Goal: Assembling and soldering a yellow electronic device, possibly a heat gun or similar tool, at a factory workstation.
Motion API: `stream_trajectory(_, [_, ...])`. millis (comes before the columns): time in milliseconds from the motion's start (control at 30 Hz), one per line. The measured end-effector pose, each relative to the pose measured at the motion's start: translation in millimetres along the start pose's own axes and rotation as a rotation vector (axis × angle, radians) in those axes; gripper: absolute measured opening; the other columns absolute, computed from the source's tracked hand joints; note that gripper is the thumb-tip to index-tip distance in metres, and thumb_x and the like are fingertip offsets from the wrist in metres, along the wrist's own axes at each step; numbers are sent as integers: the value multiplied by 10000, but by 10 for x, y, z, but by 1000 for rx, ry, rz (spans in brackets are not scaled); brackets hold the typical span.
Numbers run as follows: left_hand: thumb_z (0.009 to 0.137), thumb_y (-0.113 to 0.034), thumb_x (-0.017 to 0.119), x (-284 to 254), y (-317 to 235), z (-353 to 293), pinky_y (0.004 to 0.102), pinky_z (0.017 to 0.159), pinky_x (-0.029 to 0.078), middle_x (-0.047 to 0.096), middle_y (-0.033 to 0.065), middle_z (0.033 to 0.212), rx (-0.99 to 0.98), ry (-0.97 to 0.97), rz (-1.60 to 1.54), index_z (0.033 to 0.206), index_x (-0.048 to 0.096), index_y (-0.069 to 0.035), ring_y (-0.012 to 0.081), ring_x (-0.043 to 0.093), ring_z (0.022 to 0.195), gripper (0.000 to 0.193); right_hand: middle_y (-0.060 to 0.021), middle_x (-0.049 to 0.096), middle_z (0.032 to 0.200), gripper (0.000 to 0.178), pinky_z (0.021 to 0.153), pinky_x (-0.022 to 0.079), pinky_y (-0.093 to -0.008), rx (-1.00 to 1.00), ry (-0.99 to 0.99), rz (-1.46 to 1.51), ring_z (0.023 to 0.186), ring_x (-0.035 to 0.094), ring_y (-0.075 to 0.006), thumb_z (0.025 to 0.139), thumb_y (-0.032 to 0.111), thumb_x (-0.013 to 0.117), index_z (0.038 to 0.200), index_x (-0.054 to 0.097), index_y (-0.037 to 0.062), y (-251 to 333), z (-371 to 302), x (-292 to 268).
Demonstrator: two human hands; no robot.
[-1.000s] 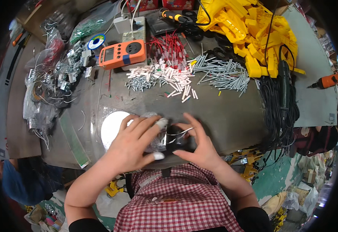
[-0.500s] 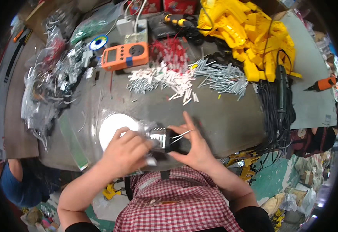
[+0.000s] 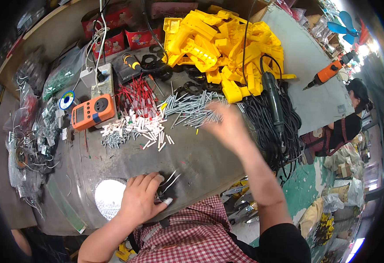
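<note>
My left hand (image 3: 140, 200) rests at the near edge of the grey worktop (image 3: 200, 153), closed on a small dark part with thin wires (image 3: 169, 180) sticking out toward the right. My right hand (image 3: 228, 123), blurred by motion, is stretched forward with fingers apart over the pile of grey metal pins (image 3: 192, 109). It holds nothing that I can see. A heap of small white tubes (image 3: 132, 129) lies left of the pins, with red wires (image 3: 136, 95) behind it.
An orange meter (image 3: 92, 114) sits at the left. Yellow plastic parts (image 3: 220, 41) are heaped at the back. A black soldering tool and coiled black cables (image 3: 273, 116) lie right. An orange power screwdriver (image 3: 328, 72) lies far right. Bags of parts (image 3: 34, 131) line the left. Another person (image 3: 352, 114) sits at right.
My right hand has left the small part at the near edge and swung forward to the pile of grey pins. My left hand stays near the edge, still gripping the part.
</note>
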State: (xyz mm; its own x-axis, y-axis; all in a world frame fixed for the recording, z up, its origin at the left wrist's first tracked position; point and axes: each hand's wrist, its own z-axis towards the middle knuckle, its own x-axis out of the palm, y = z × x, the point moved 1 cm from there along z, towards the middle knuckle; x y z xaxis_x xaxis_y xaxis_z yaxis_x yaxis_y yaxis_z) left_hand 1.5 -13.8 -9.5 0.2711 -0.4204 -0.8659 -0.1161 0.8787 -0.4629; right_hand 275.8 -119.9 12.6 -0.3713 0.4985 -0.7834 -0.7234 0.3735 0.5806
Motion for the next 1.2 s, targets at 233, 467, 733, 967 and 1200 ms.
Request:
stream_trajectory(233, [576,-320,804,-6,-9,35,422,808,446,605,131,1060,-22,-8,16,1112,550,-50,306,572,923,652,-154,599,1104,556,910,410,-428,88,54,-810,1060,537,-335,729,241,705,1199,538,-3,-759,763,-286])
stream_trajectory(467, [611,-402,832,-239,-89,167,436,994,377,447,199,1309,-62,-69,-389,1308,431,-17,338,504,1159,891,-170,487,1313,617,997,406,-354,-107,-190,339,1165,515,-216,756,94,690,1319,452,7,615,-51,-318])
stream_trajectory(733, [862,-110,633,-280,260,-41,371,991,408,496,137,1261,-471,-613,-1166,1444,154,-16,229,526,1151,760,-101,602,979,186,805,502,-364,-550,35,-28,925,578,-288,751,32,629,936,643,40,223,177,344])
stream_trajectory(967, [832,-45,644,-209,389,-355,348,948,431,555,90,1204,-599,-697,-1192,1273,437,-3,196,560,1084,489,-99,571,950,185,772,489,-360,-734,300,-351,974,572,-275,727,37,607,909,576,44,-48,651,539])
stream_trajectory(1200, [832,-19,641,-160,456,-305,364,977,414,578,86,1174,-608,-866,-1480,1233,479,-6,210,560,1103,432,-125,554,932,176,779,498,-404,-568,387,-430,951,572,-318,693,33,602,862,555,21,86,493,547])
